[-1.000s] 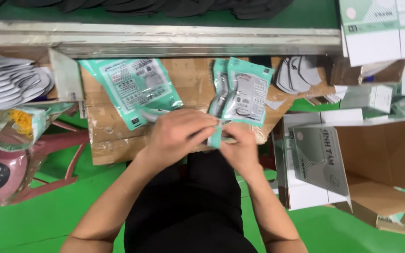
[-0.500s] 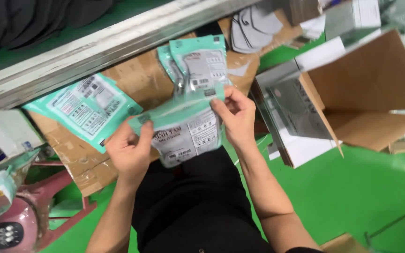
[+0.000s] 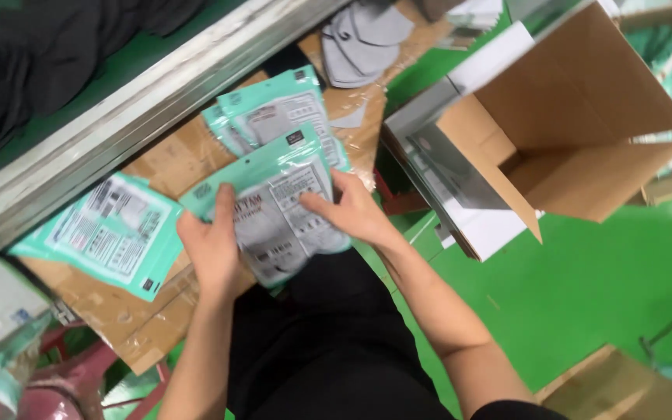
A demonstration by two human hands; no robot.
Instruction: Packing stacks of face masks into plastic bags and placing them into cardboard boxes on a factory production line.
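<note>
Lowered toward the lap now, the teal pouch point(image 3: 278, 214) sits pinched between left hand point(image 3: 211, 245) and right hand point(image 3: 351, 211), fingers pressed flat, and that slick film could slide free off the bench point(image 3: 157, 163) edge.

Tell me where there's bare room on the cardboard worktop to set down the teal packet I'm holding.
Bare brown cardboard worktop shows between the flat teal packet on the left and the teal packet stack. The near corner below the left packet is also free. It is crowded where the left hand and right hand hold the teal packet, and by the grey masks.
</note>
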